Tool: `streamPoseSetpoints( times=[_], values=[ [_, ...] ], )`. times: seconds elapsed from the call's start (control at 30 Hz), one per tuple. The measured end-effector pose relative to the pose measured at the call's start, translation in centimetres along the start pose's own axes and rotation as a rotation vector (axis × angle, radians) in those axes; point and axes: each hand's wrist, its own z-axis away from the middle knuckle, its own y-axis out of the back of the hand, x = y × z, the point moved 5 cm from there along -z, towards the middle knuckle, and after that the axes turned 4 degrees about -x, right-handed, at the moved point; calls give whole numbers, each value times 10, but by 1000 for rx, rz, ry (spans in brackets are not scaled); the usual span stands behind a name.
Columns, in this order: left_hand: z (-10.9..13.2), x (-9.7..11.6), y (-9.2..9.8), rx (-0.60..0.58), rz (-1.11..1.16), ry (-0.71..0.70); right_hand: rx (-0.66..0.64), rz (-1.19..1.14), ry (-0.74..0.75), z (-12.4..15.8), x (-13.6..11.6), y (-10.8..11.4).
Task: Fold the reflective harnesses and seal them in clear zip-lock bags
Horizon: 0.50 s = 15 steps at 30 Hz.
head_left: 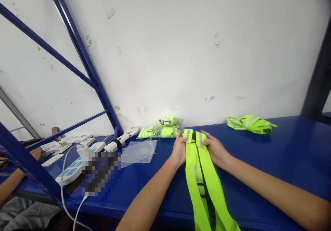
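A neon-yellow reflective vest [192, 169] with grey reflective bands is stretched lengthwise between my hands and the table's front edge, its lower end hanging toward me. At its far end the fabric is folded over. My left hand [179, 150] grips the left side of that fold, thumb on top. On the opposite side, my right hand [216, 150] pinches the fold between thumb and fingers. Just beyond my left hand lie several folded vests in clear bags [168, 131]. Flat clear plastic bags [138, 151] rest to the left.
Another loosely bundled vest [250, 124] lies by the wall on the blue table [284, 148]. To the left are a small white fan [131, 131], a power strip [74, 170] with cables, a pixelated item [100, 174] and blue frame posts [85, 58]. Another person's arm [12, 186] shows far left.
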Motion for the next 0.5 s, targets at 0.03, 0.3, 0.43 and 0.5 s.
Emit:
streamPoseSetpoints(
  times=[0.03, 0.3, 0.43, 0.5],
  values=[
    [-1, -2, 0, -13, -22, 7, -17, -3, 15, -2, -2, 0],
    [3, -4, 0, -25, -265, 48, -181, 67, 94, -6, -19, -2],
    [11, -8, -4, -96, -237, 270, -187, 145, 69, -13, -12, 4],
    [12, -9, -5, -126, -233, 292, -148, 184, 30, -15, -7, 8]
  ],
)
